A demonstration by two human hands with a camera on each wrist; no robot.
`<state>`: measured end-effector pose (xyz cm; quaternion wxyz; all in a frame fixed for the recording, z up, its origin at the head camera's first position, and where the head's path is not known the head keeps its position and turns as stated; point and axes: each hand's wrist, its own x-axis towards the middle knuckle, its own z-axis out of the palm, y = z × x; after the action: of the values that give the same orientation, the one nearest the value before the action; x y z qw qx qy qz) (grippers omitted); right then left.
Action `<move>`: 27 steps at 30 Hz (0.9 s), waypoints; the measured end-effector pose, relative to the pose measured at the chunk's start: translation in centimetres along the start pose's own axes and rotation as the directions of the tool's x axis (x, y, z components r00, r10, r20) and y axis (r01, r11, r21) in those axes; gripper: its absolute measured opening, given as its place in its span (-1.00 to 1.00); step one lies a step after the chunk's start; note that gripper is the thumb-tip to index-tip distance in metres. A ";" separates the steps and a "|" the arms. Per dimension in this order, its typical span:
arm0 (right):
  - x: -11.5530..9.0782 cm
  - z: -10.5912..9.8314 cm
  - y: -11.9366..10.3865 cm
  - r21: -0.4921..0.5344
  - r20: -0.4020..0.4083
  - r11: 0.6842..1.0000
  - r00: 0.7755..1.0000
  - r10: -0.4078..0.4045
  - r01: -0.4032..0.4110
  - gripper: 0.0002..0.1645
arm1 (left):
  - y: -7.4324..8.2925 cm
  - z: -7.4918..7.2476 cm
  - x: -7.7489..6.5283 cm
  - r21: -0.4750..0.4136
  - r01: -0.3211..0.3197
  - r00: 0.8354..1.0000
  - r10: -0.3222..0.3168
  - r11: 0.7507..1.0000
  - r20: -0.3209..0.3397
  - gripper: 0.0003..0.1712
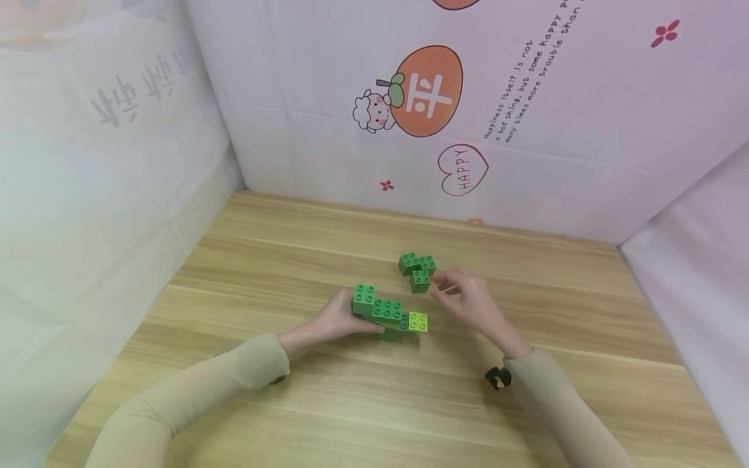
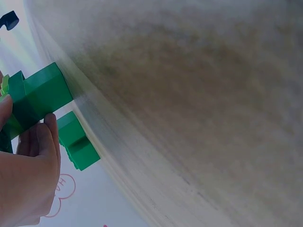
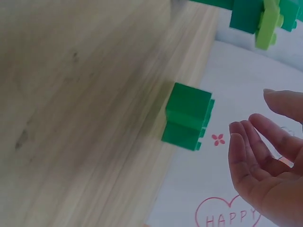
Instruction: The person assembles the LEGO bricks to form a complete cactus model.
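My left hand grips a built piece of green toy building bricks by its left end, thumb in front. A lime brick sits at the right end of that piece. In the left wrist view, the fingers lie along the underside of the green bricks. My right hand hovers by a loose green brick, fingers bent and nothing between them. Two more green bricks stand just behind, one on the left and one on the right. The right wrist view shows thumb and fingers apart.
Everything is over a wood-grain table. A printed white cloth rises behind its back edge, with more cloth at the left and right sides. A black object shows at the right wrist.
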<state>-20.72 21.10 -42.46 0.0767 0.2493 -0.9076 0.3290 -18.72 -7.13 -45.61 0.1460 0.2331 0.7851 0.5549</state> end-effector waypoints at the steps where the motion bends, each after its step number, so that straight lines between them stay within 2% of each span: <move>1: 0.1 0.0 0.3 0.003 0.005 1.000 1.000 0.009 -0.009 -0.68 | 0.0 0.0 0.0 0.003 0.000 1.000 0.000 1.000 0.000 -0.48; 14: 2.9 -0.5 3.5 0.002 0.084 0.987 0.983 0.161 -0.162 -0.65 | 0.0 -0.1 0.0 0.021 0.017 1.000 -0.017 1.000 -0.008 -0.50; 22: 4.2 -0.4 5.0 -0.016 0.113 0.987 0.980 0.162 -0.161 -0.60 | -0.1 -0.2 0.1 0.009 -0.009 1.000 0.009 1.000 0.001 -0.50; 27: 4.7 -0.1 5.6 -0.029 0.142 0.982 0.971 0.191 -0.189 -0.56 | -0.4 -0.1 0.1 -0.002 -0.013 1.000 0.013 1.000 0.005 -0.49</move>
<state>-27.61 22.94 -44.07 -0.0191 0.1840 -0.9329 0.3091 -18.98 -7.24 -45.92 0.1445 0.2397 0.7827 0.5559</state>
